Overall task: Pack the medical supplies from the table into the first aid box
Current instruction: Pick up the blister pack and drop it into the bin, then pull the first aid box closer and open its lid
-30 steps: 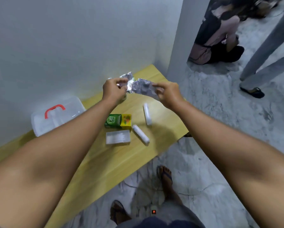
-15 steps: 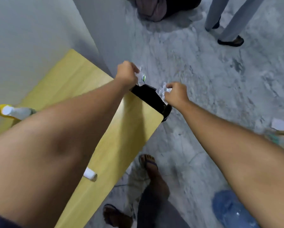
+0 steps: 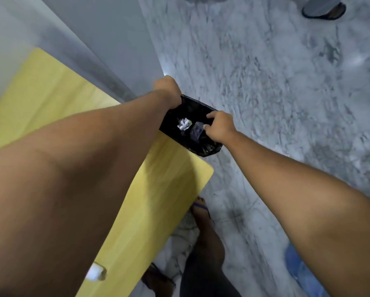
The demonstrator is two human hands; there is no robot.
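Medical supplies are mostly out of view, only a white roll showing on the yellow surface, while crumpled foil wrappers, held a moment ago, now lie in the black bin, gripped by left hand and right hand.

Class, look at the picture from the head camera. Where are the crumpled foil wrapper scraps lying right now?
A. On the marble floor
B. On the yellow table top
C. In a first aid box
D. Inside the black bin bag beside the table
D: the two foil wrapper scraps lie inside the black bin bag, whose rim the left hand and right hand are at.
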